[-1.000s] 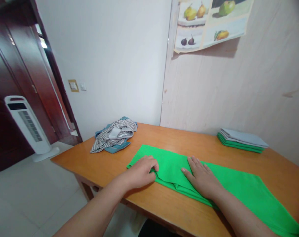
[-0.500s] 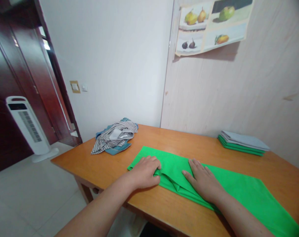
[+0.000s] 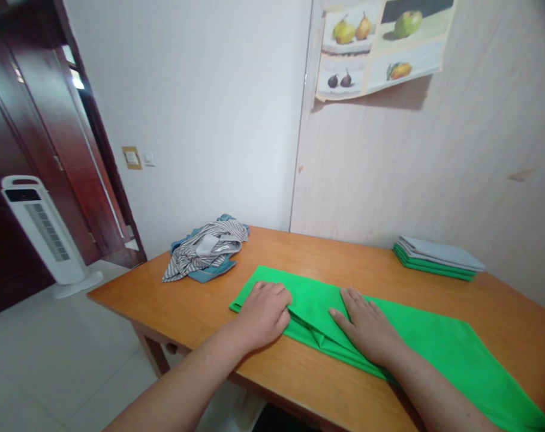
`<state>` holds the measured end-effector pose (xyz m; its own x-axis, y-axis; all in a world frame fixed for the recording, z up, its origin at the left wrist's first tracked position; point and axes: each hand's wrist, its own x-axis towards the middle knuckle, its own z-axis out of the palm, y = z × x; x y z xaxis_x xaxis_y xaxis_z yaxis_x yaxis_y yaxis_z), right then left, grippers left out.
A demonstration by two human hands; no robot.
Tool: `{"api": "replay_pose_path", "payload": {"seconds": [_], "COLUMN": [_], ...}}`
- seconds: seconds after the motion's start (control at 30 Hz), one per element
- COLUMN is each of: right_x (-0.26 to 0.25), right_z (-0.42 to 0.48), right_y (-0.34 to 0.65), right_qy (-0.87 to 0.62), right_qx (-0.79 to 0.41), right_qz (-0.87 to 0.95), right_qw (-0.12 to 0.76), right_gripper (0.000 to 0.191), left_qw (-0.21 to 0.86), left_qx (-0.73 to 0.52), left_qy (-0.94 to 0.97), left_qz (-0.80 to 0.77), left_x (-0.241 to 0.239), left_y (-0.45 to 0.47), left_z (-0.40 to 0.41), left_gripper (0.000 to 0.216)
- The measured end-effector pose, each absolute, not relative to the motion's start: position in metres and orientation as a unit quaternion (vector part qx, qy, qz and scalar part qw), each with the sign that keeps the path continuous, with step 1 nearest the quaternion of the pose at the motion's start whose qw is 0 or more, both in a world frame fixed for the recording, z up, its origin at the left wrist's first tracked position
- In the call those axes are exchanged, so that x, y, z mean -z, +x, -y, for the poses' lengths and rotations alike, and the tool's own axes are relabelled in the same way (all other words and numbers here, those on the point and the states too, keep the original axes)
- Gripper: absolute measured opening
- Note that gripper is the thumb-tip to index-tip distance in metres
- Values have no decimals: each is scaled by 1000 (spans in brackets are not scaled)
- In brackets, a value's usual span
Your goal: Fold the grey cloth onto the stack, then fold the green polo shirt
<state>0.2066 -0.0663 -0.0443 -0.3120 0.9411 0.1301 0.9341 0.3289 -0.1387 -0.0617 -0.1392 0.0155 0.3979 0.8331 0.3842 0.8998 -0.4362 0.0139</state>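
Note:
A bright green folded cloth (image 3: 434,342) lies lengthwise along the front of the wooden table (image 3: 200,312), its layers showing at the near side. Near its left end, my left hand (image 3: 265,312) is curled with thumb and fingers closed on the upper layer at the near edge. The fold gapes and puckers just right of that grip. My right hand (image 3: 366,327) rests flat on the middle of the cloth, fingers stretched and thumb apart. Toward the lower right the cloth runs past my right forearm, which covers part of it.
At the table's back left lies a rumpled heap of striped and blue clothes (image 3: 209,246). A neat stack of folded grey and green fabric (image 3: 438,258) sits at the back right, near the wall. A white tower fan (image 3: 47,234) stands on the floor at left.
My left thumb has closed in against the fingers on the cloth's near edge. My right hand stays flat in place, and the whole view has shifted slightly.

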Motion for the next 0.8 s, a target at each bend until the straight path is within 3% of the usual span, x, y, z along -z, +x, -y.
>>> {"api": "replay_pose_path", "payload": {"seconds": [0.47,0.67,0.8], "right_x": [39,6,-8], "right_z": [68,92,113], "right_y": [207,205,196], "right_qy": [-573,-463,-374], "right_qx": [-18,-31,-83], "right_qz": [811,853,891], "right_qw": [114,238,244], "right_gripper": [83,49,31], "left_qw": [88,84,73], "left_qx": [154,180,200], "left_qy": [-837,-831,-822], "left_qz": [517,521,528], "left_x": [-6,-9,-12], "left_y": [-68,-60,-56], "left_z": [156,158,156], "left_gripper": [9,7,13]}}
